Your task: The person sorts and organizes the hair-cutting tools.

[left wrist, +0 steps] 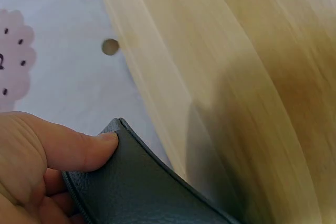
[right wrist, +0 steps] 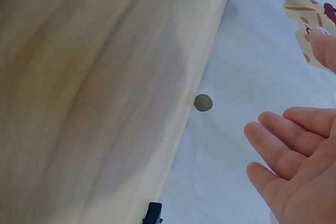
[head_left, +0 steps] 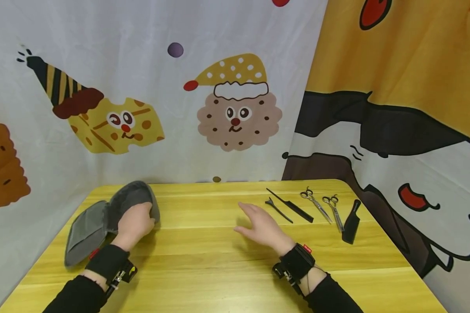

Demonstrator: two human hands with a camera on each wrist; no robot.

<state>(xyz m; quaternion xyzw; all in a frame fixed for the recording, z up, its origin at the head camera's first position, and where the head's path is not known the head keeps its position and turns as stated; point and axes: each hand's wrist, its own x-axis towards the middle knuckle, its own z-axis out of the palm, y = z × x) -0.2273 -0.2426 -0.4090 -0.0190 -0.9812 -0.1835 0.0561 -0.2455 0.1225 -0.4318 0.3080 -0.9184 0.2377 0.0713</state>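
A grey zip case (head_left: 87,232) lies spread open at the left of the table, one half tilted up. My left hand (head_left: 136,224) grips the edge of its raised half. In the left wrist view the thumb (left wrist: 86,150) presses on the dark leathery outside of the case (left wrist: 136,187), with the other fingers curled behind the edge. Over the middle of the table, my right hand (head_left: 263,226) hovers with fingers extended and holds nothing. Nearest to it lie a black hair clip (head_left: 279,210) and a black tail comb (head_left: 291,206). The right wrist view shows the palm (right wrist: 310,166) with fingers apart.
Right of the comb lie a pair of scissors (head_left: 316,204), a second pair of scissors (head_left: 334,212) and a black wide comb with a handle (head_left: 351,222). The yellow wood-grain table (head_left: 203,269) meets a cartoon-printed curtain (head_left: 141,78) at the back and right.
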